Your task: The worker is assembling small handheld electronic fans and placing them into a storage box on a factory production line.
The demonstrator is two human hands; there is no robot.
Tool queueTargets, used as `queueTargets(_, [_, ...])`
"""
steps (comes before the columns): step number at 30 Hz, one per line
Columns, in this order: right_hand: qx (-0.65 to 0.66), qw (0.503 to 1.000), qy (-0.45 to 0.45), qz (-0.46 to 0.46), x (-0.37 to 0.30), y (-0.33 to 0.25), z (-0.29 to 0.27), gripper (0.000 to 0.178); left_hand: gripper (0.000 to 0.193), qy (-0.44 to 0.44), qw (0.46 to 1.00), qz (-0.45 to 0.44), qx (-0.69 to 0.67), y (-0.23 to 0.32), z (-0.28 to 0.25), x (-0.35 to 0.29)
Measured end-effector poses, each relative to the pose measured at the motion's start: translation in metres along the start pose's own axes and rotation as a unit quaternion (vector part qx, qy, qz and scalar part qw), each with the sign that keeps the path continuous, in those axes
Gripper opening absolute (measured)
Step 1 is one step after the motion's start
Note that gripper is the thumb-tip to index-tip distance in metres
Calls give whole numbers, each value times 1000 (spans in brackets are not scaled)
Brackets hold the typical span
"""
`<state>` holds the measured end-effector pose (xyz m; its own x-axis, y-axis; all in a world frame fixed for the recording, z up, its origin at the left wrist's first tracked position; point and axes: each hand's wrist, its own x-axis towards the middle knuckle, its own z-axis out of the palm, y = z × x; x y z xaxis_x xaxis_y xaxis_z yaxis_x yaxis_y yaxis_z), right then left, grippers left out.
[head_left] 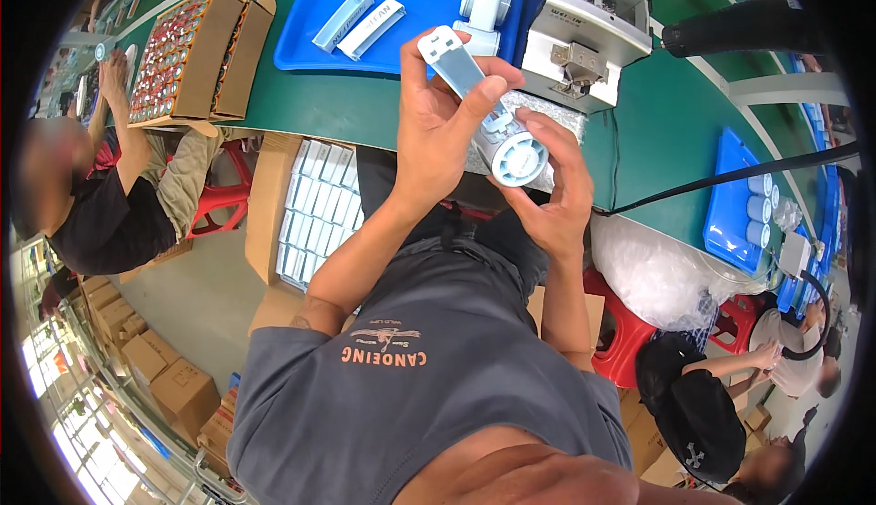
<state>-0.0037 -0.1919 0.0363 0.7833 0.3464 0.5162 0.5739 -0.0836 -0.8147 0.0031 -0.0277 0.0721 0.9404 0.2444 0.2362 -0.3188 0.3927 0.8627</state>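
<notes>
Green table (338, 108) | left hand (438, 126) — clasping bluish device (497, 124) | right hand (561, 186) — cupping it

Left hand (433, 140), one, bare: I log it raised at the near edge of the worktop (310, 104), thumb extended, fingers curled in a grip. Right hand (561, 190), one, bare: slightly lower, just beside, thumb and fingers curved inward, gripping. Left forearm (365, 245): slanting inward. Right forearm (566, 304): nearly upright (both sleeveless below the elbow).
</notes>
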Motion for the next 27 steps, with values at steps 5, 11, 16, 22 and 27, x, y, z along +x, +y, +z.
queueTargets(5, [1, 999, 37, -3, -2, 0, 5, 70, 49, -15, 1000, 9, -2, 2, 3, -4])
queueTargets(11, [2, 999, 37, -1, -7, 0, 5, 70, 46, -52, 997, 29, 40, 2, 1, -6])
queueTargets(16, [-17, 999, 38, -6, -10, -1, 3, 71, 48, -50, 997, 39, 44, 1, 2, -10])
queueTargets(22, [-35, 998, 38, -33, -6, 3, -4, 68, 49, -69, 996, 42, 41, -3, 1, -10])
queueTargets(27, [-126, 990, 37, -59, -4, 4, 0, 66, 51, -83, 996, 30, 30, -14, 1, -11])
